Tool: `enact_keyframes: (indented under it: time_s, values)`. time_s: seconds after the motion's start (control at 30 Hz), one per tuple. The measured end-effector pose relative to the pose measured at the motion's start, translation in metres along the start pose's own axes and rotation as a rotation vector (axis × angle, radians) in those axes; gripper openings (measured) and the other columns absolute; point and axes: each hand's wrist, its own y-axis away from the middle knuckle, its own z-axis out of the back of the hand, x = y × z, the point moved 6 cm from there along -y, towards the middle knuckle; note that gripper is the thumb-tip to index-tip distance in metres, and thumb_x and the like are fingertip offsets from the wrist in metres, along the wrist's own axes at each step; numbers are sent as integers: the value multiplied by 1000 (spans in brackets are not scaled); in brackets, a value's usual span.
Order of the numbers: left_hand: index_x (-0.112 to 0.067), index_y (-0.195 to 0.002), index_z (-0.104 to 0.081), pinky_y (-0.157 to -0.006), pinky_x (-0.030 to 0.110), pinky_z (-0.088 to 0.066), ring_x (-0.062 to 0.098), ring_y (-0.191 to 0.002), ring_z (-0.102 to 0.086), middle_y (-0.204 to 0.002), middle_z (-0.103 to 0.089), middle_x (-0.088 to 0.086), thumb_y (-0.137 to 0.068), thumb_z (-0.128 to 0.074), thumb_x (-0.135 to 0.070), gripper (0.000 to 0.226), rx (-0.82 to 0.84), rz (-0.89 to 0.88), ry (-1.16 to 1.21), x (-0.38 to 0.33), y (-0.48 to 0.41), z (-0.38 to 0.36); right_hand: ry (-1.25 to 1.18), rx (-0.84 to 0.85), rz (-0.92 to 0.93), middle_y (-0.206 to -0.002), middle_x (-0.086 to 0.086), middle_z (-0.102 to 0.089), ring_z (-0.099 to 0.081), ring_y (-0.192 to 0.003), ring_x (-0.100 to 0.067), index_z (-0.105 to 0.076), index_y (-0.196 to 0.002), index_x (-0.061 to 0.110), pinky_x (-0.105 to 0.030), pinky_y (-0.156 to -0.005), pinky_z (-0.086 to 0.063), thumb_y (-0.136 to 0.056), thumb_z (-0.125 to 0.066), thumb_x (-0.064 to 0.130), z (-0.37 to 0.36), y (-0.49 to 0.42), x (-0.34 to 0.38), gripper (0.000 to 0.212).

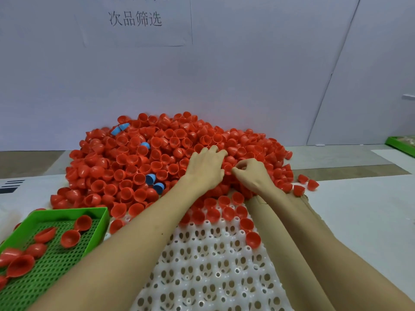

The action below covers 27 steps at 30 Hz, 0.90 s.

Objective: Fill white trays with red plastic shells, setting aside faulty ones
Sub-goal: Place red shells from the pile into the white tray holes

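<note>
Flat left hand (205,170) rests on red shells (125,162); right hand (252,173) pinches one.

red shells (143,158) — heap behind white tray (202,277)

"次品筛选" on the paper sheet (134,21) on the wall

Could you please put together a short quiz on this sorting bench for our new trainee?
1. True or false: the green tray holds only blue shells.
2. Where on the white tray do red shells sit? A: the nearest rows. B: the far rows, by the pile. C: nowhere.
3. What colour are the few odd shells in the pile?
Key: 1 false, its shells are red; 2 B; 3 blue.
</note>
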Motion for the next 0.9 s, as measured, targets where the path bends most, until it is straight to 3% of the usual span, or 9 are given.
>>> enact_keyframes:
  time_s: [0.17, 0.37, 0.43, 0.53, 0.63, 0.7, 0.8, 0.9]
  values:
    - [-28, -142, -55, -99, 47, -46, 29, -132, -46, -142, -51, 5, -101, -55, -29, 41, 74, 49, -17, 16, -37, -19, 38, -5, 23, -76, 9, -71, -65, -70, -8, -77, -83, 21, -28, -64, -55, -88, -61, 32, -3, 3, -7, 20]
    - [-25, -120, -64, -89, 37, -46, 24, -117, -53, -121, -61, 1, -92, -71, -31, 30, -71, 60, -1, 20, -41, -23, 45, -9, 18, -77, 10, -71, -65, -70, -8, -77, -86, 20, -34, -67, -58, -91, -61, 38, -3, 3, -13, 24]
    - [-26, -119, -64, -96, 39, -43, 24, -119, -53, -121, -65, 1, -91, -71, -35, 30, -77, 97, -3, 20, -42, -24, 51, -10, 19, -77, 9, -71, -65, -70, -8, -77, -85, 20, -35, -68, -57, -91, -60, 38, -3, 4, -13, 25]
    - [-31, -133, -59, -109, 47, -33, 27, -133, -45, -135, -60, 0, -95, -65, -41, 40, 34, 150, -41, 23, -46, -31, 61, -9, 14, -74, 7, -70, -64, -69, -10, -76, -82, 19, -38, -68, -57, -92, -59, 37, -2, 5, -12, 26]
    - [-32, -130, -63, -108, 49, -33, 27, -133, -46, -134, -60, 0, -95, -66, -43, 38, 69, 152, -53, 22, -47, -32, 62, 0, 8, -78, 7, -71, -65, -72, -10, -76, -85, 19, -38, -70, -58, -92, -58, 33, -1, 8, -13, 24]
    - [-29, -124, -66, -103, 45, -39, 26, -125, -53, -128, -63, 1, -93, -68, -41, 33, -25, 192, 89, 24, -46, -27, 66, 9, 10, -80, 8, -72, -65, -73, -10, -77, -88, 20, -37, -70, -59, -91, -57, 31, -2, 11, -13, 23]
    - [-28, -111, -71, -88, 37, -50, 22, -110, -61, -117, -65, 1, -90, -72, -41, 25, -197, 320, 493, 33, -41, -9, 67, -18, 12, -82, 13, -68, -65, -74, -7, -76, -94, 24, -32, -71, -57, -89, -56, 31, 1, 15, -13, 22]
    - [-25, -104, -73, -81, 31, -49, 17, -99, -62, -102, -66, -1, -90, -73, -40, 21, -206, 389, 799, 38, -36, 5, 2, -163, -11, -81, 18, -65, -62, -74, -3, -71, -88, 34, -26, -65, -52, -85, -55, 29, 13, 20, -13, 17]
